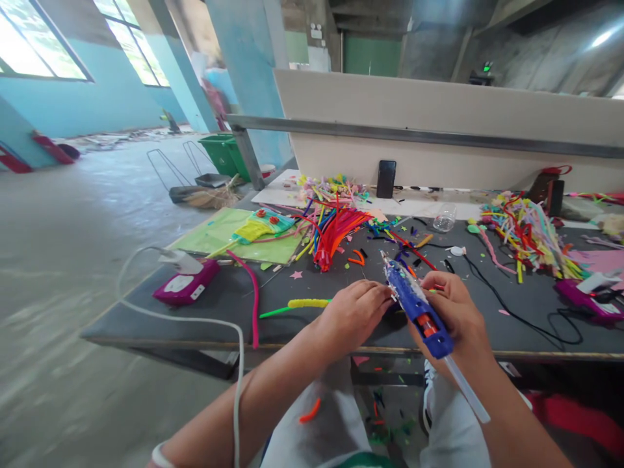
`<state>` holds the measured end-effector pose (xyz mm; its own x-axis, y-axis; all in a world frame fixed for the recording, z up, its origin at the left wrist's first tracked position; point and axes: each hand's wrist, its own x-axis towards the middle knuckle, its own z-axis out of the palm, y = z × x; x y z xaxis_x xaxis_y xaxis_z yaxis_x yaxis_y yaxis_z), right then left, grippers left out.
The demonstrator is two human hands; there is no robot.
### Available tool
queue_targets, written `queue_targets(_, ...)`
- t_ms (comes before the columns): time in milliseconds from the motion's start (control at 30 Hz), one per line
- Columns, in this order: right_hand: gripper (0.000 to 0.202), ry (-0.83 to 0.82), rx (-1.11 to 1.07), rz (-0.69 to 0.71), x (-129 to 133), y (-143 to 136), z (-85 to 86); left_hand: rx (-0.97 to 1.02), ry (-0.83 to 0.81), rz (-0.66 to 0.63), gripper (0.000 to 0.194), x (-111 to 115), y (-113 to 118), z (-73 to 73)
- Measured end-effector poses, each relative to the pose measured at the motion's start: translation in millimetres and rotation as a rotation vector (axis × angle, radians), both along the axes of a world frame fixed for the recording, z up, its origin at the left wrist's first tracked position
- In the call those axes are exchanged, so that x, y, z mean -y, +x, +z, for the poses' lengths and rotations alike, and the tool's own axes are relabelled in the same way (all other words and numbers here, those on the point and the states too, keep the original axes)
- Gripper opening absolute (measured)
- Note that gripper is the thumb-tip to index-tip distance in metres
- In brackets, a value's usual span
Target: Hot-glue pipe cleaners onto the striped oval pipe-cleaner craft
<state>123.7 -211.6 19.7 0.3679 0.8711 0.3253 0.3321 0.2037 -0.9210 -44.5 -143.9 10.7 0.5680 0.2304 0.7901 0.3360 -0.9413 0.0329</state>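
My right hand [455, 312] is wrapped round a blue hot glue gun [414, 302], its nozzle pointing up and away and a clear glue stick [467, 389] poking out of its rear. Beside the gun, my left hand [358, 312] has its fingers pressed together near the nozzle end; what they hold is hidden. A yellow and green fuzzy stem [307, 303] lies left of my left hand. Beyond the hands is a bundle of red fuzzy stems [336, 234]. A yellow and teal fuzzy piece [263, 225] rests on a light green sheet [212, 233].
Purple power sockets [188, 283] with a white cable stand at the left, another [587, 302] at the right. A phone [387, 179] leans at the back. Mixed stems [529, 234] pile up at the right, near a clear cup [444, 218]. A black cable crosses the right side.
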Motion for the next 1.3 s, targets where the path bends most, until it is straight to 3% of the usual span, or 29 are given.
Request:
queue_targets(233, 0.022, 0.013, 0.067, -0.026, -6.5, 1.5, -4.5, 0.021, -0.172, 0.069, 0.016, 2.6, 1.6, 0.4)
queue_targets(500, 0.016, 0.221, 0.697, -0.012, 3.9, 4.8, -0.8, -0.031, -0.271, 0.151, 0.012, 2.0, 2.1, -1.3)
queue_targets(667, 0.019, 0.231, 0.726, 0.056, 2.1, 7.5, 5.3, -0.008, -0.382, 0.128, 0.008, 4.1, 0.8, 0.2)
queue_targets(767, 0.013, 0.237, 0.733, 0.064, -0.3, 8.4, 5.5, -0.036, -0.428, 0.176, 0.008, 6.5, -1.5, 5.3)
queue_targets(933, 0.007, 0.173, 0.739, 0.043, -1.3, 2.3, 8.9, -0.034, -0.439, 0.226, 0.010, 5.9, -7.4, 7.8)
queue_targets(1133, 0.013, 0.150, 0.724, 0.039, -0.8, -2.2, 13.4, 0.030, -0.369, 0.118, 0.016, -1.6, -9.6, -2.6)
queue_targets(1300, 0.013, 0.155, 0.716, 0.045, 0.3, -5.3, 14.8, 0.028, -0.421, 0.160, 0.020, 2.6, -9.2, 1.2)
